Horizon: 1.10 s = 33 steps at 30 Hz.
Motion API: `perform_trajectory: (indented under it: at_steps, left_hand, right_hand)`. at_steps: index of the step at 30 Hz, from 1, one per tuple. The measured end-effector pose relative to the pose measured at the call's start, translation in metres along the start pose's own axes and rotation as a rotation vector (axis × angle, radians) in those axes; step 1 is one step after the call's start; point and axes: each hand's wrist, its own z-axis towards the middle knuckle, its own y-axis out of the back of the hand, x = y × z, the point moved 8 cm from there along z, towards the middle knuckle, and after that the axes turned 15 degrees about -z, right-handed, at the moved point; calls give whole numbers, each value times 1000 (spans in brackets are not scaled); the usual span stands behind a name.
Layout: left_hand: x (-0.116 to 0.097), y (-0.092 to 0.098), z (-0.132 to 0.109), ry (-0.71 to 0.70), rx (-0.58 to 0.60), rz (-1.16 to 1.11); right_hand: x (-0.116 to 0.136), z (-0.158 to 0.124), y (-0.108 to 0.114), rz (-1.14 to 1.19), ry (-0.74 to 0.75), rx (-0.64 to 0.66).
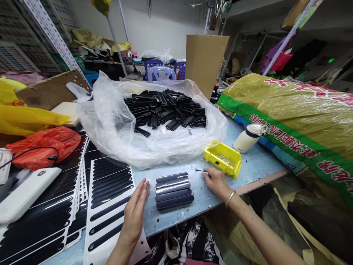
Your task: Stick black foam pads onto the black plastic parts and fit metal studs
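A thin black pin (199, 170) juts from the right hand's fingers (206, 175).

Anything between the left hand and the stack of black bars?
Nothing visible. The left hand is open, with its fingertips just left of the stack of black bars, and no object lies between them.

A cluttered workshop: metal shelving (52, 36), a workbench (259, 165), bagged black plastic parts (165, 110).
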Motion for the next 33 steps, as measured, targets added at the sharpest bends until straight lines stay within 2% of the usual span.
perform_trajectory:
  at_steps: [5, 10, 13, 16, 18, 22, 26, 29, 33]
  left_hand:
    - [-15, -14, -1, -20, 37, 176]
    - [-20, -18, 4, -27, 87, 227]
    - [-12, -18, 9, 3, 119, 116]
    - [0, -21, 11, 59, 121, -38]
    - [5, -23, 12, 68, 111, -56]
    - [2, -28, 13, 20, 132, 92]
    - [-6, -33, 15, -13, 194, 246]
    - [-14, -36, 16, -50, 257, 368]
    - [-24, -44, 11, -127, 419, 632]
  right_hand:
    - [-8, 21, -8, -40, -28, 11]
    - [-12, 20, -4, -7, -71, -44]
    - [5, 11, -2, 62, -10, -69]
    - [36, 2, -2, 207, 118, -75]
    - [54, -1, -1, 294, 180, -87]
    - [72, 0, -1, 244, 216, -54]
    - [75, 2, -1, 182, 265, -7]
    - [72, -1, 9, 202, 297, -51]
    - [74, -10, 26, 259, 440, -135]
